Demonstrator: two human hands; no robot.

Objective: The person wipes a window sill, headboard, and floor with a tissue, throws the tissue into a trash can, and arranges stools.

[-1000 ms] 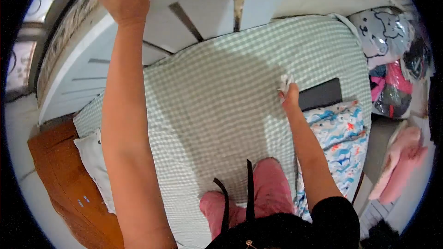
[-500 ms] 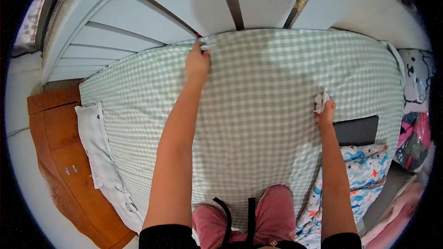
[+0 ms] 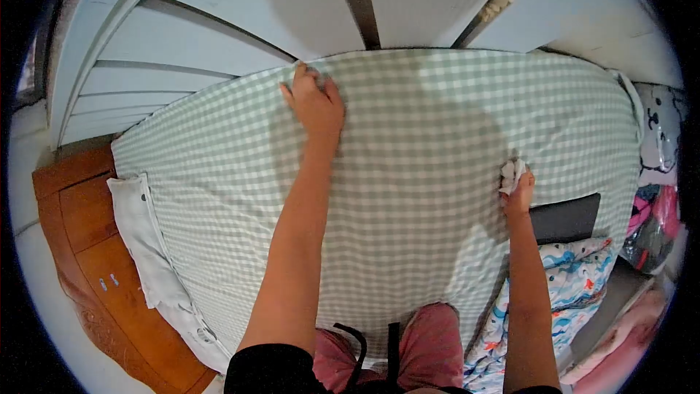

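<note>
My left hand (image 3: 315, 104) is at the far edge of the green-and-white checked bed sheet (image 3: 394, 197), by the light slatted bed rail (image 3: 219, 25). Its fingers are spread with nothing held, the fingertips close to where the sheet meets the slats. Over on the right, my right hand (image 3: 520, 193) is closed around a crumpled white tissue (image 3: 512, 174), just above the sheet. A flat dark grey item (image 3: 567, 219) lies beside that wrist.
A folded blanket (image 3: 576, 273) with a colourful print is near my right forearm. At left lie a white pillow (image 3: 149, 248) and a brown wooden headboard (image 3: 91, 233). Plastic-wrapped items (image 3: 656, 219) stand past the bed's right end. My knees (image 3: 434, 335) are on the bed.
My left hand has gone from closed fingers at the sheet's edge to spread fingers. The right hand stays almost in place with the tissue. The view has shifted slightly.
</note>
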